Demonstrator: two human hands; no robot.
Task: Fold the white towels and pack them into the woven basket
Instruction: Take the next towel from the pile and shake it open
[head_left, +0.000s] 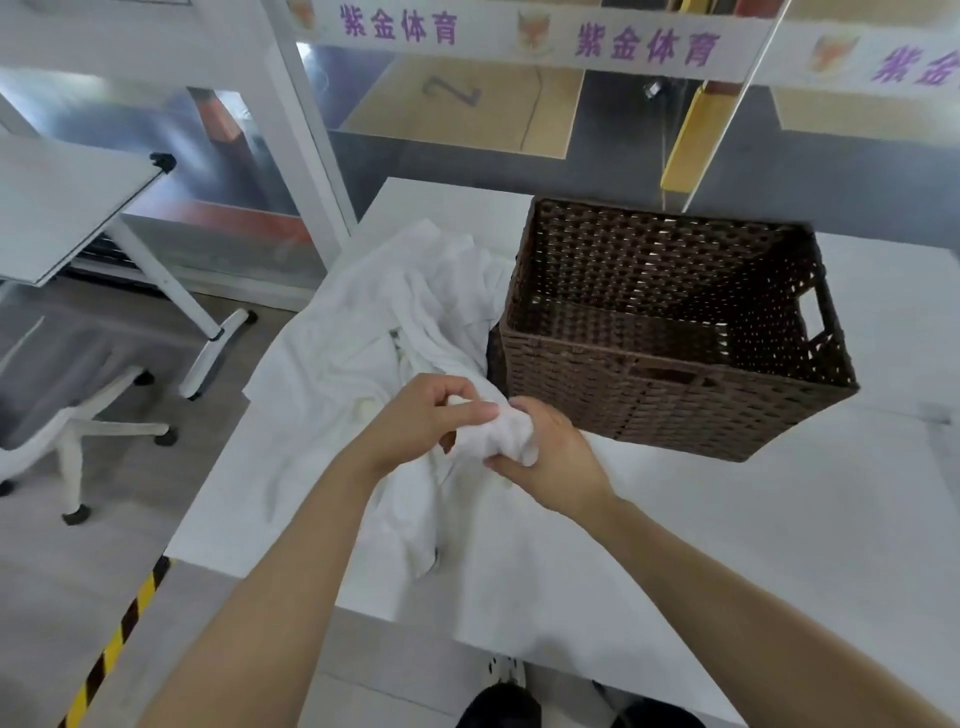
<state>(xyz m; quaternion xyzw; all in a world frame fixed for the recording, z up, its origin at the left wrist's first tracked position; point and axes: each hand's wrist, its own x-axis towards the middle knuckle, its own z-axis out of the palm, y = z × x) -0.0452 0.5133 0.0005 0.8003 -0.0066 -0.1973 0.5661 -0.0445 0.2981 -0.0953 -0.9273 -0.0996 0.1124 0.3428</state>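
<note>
Both left hand (415, 422) and right hand (553, 460) grip towel (501, 432); woven basket (670, 400) just beyond, chair (70, 415) left.

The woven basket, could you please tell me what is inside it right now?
No towel shows inside the woven basket: its inner walls and visible floor are bare. Its near wall hides the closest strip of floor. The white towels lie heaped beside it.

Left of the woven basket (675, 395), the towel pile (353, 332) is too crumpled to count its towels. Before the basket, a bunched towel (504, 431) hides the fingertips of the right grip (556, 457). Right of the basket, the bench (779, 571) runs past the picture's edge.
</note>
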